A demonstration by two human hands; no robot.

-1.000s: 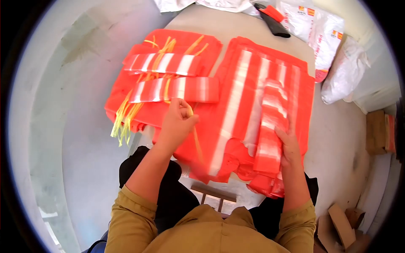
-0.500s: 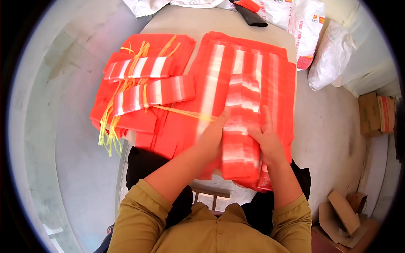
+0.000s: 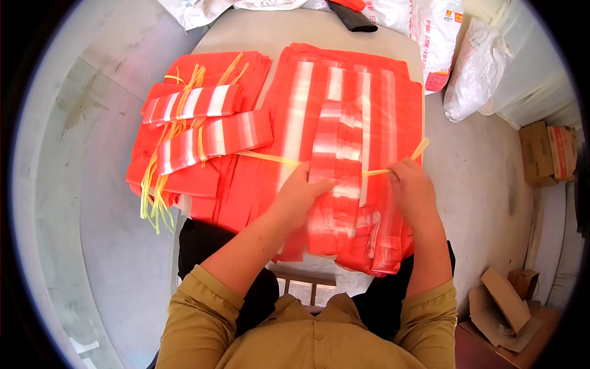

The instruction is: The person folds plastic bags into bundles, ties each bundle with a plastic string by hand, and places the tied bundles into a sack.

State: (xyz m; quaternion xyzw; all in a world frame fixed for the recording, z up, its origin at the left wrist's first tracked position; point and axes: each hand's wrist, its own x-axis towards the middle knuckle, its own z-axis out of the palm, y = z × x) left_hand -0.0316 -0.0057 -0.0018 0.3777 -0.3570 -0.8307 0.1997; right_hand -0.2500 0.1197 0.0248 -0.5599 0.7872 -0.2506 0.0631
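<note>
A folded red-and-white striped plastic bundle lies upright on a wide stack of red striped plastic sheets. My left hand presses on the bundle's left edge, thumb over its face. A yellow strip runs from the left stack to that hand, and comes out on the bundle's right side. There my right hand pinches the yellow strip near its end. On the left red stack lie two folded striped bundles with yellow strips around and under them.
White printed sacks and a white plastic bag stand beyond the table. A black and red item lies at its far edge. Cardboard boxes are at the right, with opened cardboard at the lower right.
My left hand has brought the yellow strip from the left stack to the striped bundle. My right hand has left the bundle and now grips the strip to its right. The view has shifted.
</note>
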